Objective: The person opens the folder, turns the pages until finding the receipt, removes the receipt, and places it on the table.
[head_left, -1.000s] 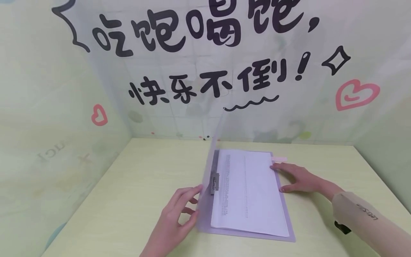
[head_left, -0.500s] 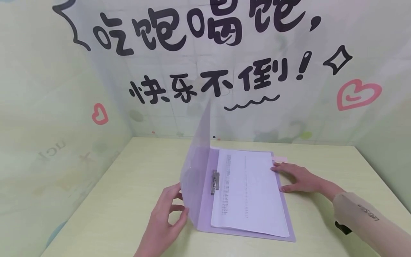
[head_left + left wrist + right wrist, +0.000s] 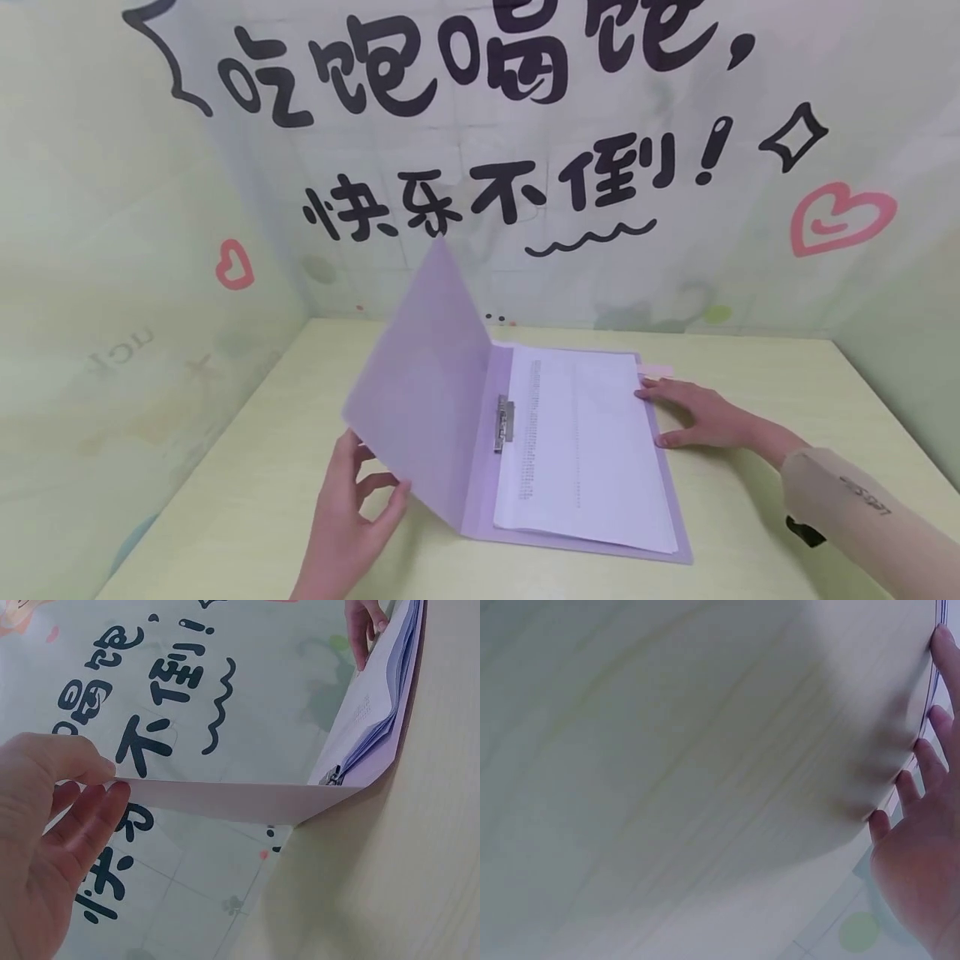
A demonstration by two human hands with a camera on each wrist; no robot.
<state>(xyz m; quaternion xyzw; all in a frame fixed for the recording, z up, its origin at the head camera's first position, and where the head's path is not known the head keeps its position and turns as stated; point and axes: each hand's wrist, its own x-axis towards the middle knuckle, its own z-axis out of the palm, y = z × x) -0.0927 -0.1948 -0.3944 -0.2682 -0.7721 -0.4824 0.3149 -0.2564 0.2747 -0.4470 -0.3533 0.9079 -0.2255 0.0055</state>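
A light purple clip folder (image 3: 478, 492) lies on the table with its cover (image 3: 420, 392) raised and leaning left. My left hand (image 3: 341, 521) pinches the cover's free edge near the lower corner; in the left wrist view the thumb and fingertips (image 3: 118, 796) meet on that edge. Printed white sheets (image 3: 600, 450) lie inside, beside a metal clip (image 3: 503, 423) near the spine. At the folder's right edge, my right hand (image 3: 701, 418) rests with spread fingers. In the right wrist view its fingertips (image 3: 906, 784) touch the edge of the folder and papers.
A pale wooden table (image 3: 247, 467) spreads around the folder. A pink tab (image 3: 657, 370) sticks out at its upper right. Behind stands a printed cloth backdrop (image 3: 360, 283) with black characters, and similar cloth walls close both sides.
The folder's cover has swung from nearly upright over to the left, showing more of its inner face. My left hand has moved left with it. The right hand has stayed in place.
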